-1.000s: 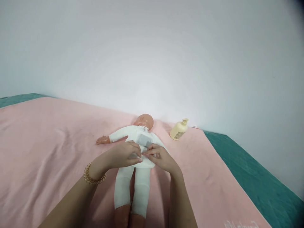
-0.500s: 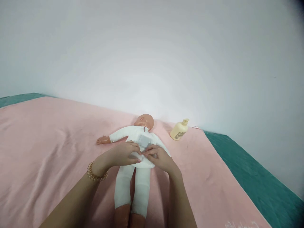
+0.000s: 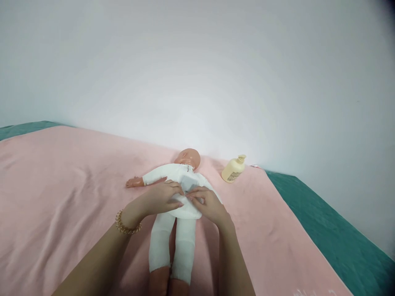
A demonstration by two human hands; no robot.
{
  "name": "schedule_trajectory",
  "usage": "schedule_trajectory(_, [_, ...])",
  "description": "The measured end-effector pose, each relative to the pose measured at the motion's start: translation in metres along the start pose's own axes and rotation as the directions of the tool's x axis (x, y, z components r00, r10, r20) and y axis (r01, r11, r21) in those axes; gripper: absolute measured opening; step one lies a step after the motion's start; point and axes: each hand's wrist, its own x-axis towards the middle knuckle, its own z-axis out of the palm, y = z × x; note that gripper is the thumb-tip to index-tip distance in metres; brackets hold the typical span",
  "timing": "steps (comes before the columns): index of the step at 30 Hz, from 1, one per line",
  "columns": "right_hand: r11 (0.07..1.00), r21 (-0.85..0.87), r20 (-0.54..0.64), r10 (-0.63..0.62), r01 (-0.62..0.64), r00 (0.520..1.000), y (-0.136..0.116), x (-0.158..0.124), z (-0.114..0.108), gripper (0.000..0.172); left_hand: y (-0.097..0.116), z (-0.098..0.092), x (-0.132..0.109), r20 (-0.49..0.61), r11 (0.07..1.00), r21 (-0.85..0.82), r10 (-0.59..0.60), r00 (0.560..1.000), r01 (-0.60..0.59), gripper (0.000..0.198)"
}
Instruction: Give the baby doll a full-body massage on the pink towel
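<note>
A doll (image 3: 183, 235) with a white cloth body and brown head, hand and lower legs lies on a pink blanket (image 3: 101, 164), its head toward the wall. On its back or torso is a pale grey-white patch (image 3: 189, 181). My left hand (image 3: 168, 197), with a beaded band at the wrist, rests on the doll's left-hand side in view, fingers bent together. Opposite it, my right hand (image 3: 205, 202) has thumb and fingers drawn together on the white cloth. The fingertips of both hands almost meet just below the patch; what they pinch is too small to make out.
A pale yellow pump bottle (image 3: 233, 169) stands on the blanket to the right of the doll's head. Green fabric (image 3: 327, 222) shows beyond the blanket's right edge. A plain pale wall (image 3: 197, 74) rises behind.
The fingertips of both hands have shifted slightly up the doll's torso, closer to the patch. The doll and the bottle look unmoved.
</note>
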Motion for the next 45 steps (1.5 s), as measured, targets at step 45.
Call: schedule_trajectory(45, [0.993,0.070,-0.359,-0.060,0.091,0.931,0.049,0.042,0.031,0.044,-0.046,0.041,0.036,-0.463,0.995,0.039,-0.060,0.884,0.088,0.041])
